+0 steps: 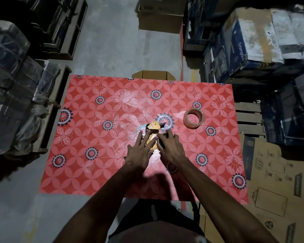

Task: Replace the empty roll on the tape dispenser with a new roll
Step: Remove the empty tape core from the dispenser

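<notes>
While wrapped stacks crowd the left, the left hand lies flat with spread fingers on the tape dispenser mid-desk, its long axis running away from the person, blade end far. The right hand grips its roll; a new roll lies further right, apart.

Red floral tablecloth, open cardboard box behind it, stacked cartons (some plastic-wrapped), wooden pallet
</notes>
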`<state>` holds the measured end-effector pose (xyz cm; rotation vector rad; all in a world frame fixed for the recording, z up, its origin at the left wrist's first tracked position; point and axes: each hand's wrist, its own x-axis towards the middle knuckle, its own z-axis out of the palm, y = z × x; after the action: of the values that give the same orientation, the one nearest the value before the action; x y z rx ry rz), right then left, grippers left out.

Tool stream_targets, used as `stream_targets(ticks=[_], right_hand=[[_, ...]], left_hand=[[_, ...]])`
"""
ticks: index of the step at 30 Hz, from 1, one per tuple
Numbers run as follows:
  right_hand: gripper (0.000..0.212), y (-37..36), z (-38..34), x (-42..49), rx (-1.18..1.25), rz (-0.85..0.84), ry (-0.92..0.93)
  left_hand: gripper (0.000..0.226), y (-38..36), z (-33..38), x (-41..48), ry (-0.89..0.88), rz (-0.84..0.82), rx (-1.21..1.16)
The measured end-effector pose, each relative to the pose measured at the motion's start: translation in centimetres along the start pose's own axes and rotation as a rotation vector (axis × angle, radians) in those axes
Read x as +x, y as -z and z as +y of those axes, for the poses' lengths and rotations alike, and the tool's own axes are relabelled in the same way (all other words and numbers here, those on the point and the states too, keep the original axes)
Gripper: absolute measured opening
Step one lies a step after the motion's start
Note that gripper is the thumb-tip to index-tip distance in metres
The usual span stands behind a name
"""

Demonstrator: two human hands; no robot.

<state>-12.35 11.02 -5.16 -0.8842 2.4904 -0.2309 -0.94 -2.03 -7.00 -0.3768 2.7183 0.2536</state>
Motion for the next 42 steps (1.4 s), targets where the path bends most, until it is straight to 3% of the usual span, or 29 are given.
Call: stream_targets(ticks=[7,16,22,25,29,34,42], right_hand=[[0.042,0.4,0.5,0.7,-0.003,0.019,0.019],[0.037,1.0,0.5,0.4,0.03,0.045,0.035],[0.05,2.9,0.2,-0.3,0.062,0.066,0.063],[0.047,5.0,-0.7,-1.1,0.104,0.194,0.073],[0.071,8.8,-1.0,-0.7,0.128,0.307,0.099],[0.062,7.9,1.4,-1.0,0.178,0.318,0.038],[0.055,3.8,8.4,-3.3,0.218,0.217,-0.231]], left_hand=[[0.051,0.5,0.7,0.1,0.028,-0.039,0.008],[0.046,0.5,0.9,0.2,0.037,-0.069,0.07],[0.048,0.9,1.1,0.1,0.046,-0.066,0.099],[0.048,1.1,1.1,-0.1,0.048,-0.072,0.098],[0.056,1.1,0.9,-0.1,0.033,-0.077,0.108],[0.063,0.9,0.4,-0.2,0.0,-0.073,0.092],[0.07,0.1,-0.8,0.1,-0.087,-0.028,-0.064]])
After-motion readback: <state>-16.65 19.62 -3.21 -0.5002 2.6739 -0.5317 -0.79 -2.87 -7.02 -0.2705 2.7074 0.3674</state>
